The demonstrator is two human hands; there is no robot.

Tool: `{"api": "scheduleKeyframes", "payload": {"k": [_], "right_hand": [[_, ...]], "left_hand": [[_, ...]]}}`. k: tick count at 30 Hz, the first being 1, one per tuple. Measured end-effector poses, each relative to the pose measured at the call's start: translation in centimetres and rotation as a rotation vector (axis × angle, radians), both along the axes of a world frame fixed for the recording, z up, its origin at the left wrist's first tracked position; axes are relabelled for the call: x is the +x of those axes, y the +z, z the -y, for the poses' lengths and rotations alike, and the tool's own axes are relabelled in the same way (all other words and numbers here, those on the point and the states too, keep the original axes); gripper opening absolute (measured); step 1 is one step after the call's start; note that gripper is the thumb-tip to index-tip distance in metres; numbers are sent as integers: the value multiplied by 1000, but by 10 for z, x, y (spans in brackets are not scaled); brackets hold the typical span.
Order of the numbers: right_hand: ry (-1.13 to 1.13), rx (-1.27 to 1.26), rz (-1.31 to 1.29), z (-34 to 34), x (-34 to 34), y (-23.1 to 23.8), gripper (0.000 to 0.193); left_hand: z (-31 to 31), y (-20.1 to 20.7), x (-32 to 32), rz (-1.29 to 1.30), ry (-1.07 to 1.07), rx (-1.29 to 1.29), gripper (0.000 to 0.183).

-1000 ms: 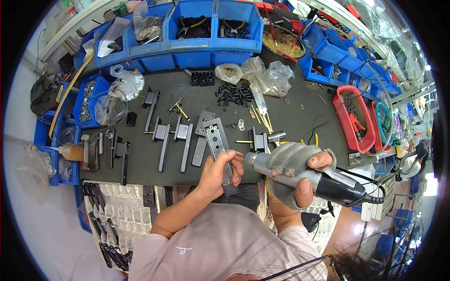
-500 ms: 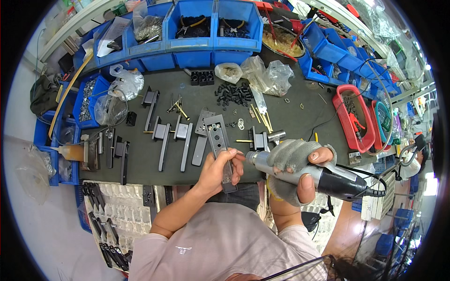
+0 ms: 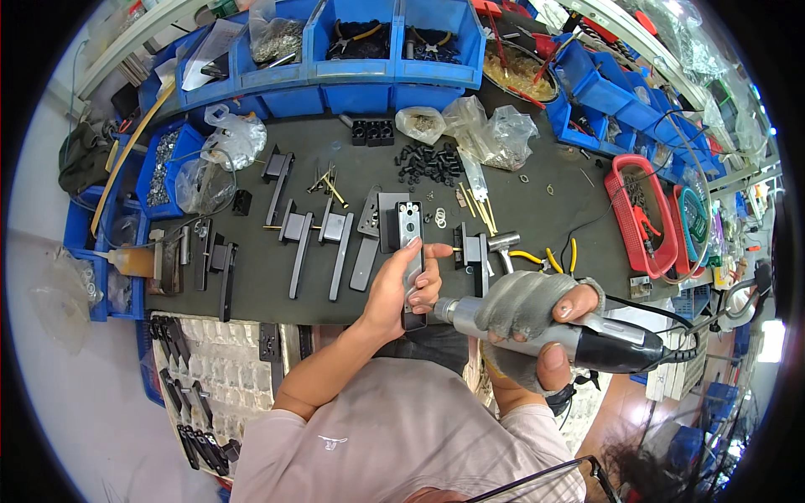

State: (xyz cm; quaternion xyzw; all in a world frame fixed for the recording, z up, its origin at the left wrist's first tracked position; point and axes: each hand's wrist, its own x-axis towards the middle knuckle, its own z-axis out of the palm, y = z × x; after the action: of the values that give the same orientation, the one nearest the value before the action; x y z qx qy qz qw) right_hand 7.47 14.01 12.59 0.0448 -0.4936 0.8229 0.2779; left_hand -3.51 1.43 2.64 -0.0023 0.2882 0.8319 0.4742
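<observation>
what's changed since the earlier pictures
The left hand turned the dark bar, swinging its far end rightward; the right hand drew the power tool slightly back. Both hands kept hold; the loose black pieces on the bench stayed put.

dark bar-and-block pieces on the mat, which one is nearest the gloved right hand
The dark grey bar-and-block piece left of the silver hammer-shaped tool: it alone lies right of the bare left hand, the others left.
</observation>
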Motion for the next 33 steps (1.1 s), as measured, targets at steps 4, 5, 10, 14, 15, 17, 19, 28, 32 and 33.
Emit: {"api": "scheduleKeyframes", "payload": {"k": [4, 5, 10, 14, 15, 17, 19, 28, 32, 33], "right_hand": [[66, 35, 26, 1, -2, -6, 47], [66, 36, 27, 0, -3, -7, 47], [84, 39, 75, 3, -3, -6, 43], [94, 71, 47, 3, -6, -13, 40], [100, 73, 33, 3, -7, -14, 39], [107, 73, 19, 3, -7, -16, 38], [75, 60, 40, 4, -5, -17, 38], [175, 139, 50, -3, 2, -22, 36], [209, 141, 40, -4, -2, -21, 36], [198, 133, 51, -3, -3, -23, 36]], "left_hand": [[-1, 1, -1, 17, 7, 45, 51], [-2, 2, -1, 18, 15, 40, 51], [-3, 8, -1, 9, 41, 18, 52], [-3, 9, -1, 7, 62, -1, 53], [-3, 9, -1, 2, 68, -4, 53], [-3, 9, -1, -1, 71, -8, 53], [-3, 9, -1, -1, 69, -8, 54], [-7, 17, 1, -45, 134, -84, 55], [-7, 16, 1, -88, 133, -131, 57], [-7, 16, 1, -91, 135, -140, 57]]}}
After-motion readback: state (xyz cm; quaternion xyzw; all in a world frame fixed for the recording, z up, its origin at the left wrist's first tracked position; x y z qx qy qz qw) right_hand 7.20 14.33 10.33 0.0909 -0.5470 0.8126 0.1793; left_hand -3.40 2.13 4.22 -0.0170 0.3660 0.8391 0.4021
